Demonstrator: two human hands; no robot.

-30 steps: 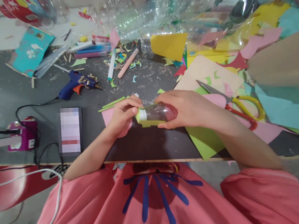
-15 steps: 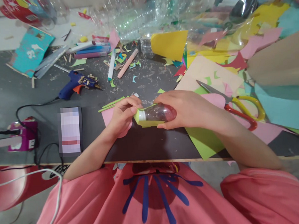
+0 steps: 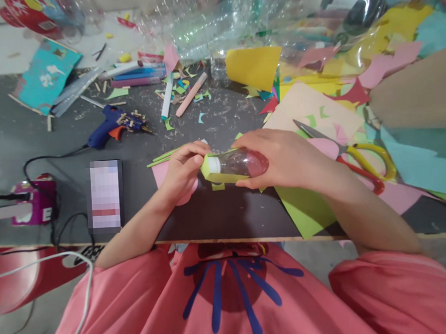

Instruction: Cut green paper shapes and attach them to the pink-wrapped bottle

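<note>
So, R hand (image 3: 275, 157) grips a clear, rounded plastic bottle (image 3: 233, 161), sideways b/w the 2 hands; L hand (image 3: 183, 168) pinches yellow-green paper (image 3: 225, 178) by its white cap (image 3: 214, 165). Dark, flat tabletop (image 3: 218, 217) is littered w/ paper scraps (image 3: 117, 93); metal scissors (image 3: 342, 150) lie nr R forearm (image 3: 334, 181). Bottle's base is hidden behind R hand; can't tell if it touches the tabletop. L hand's fingertips are hard to make out.
</note>
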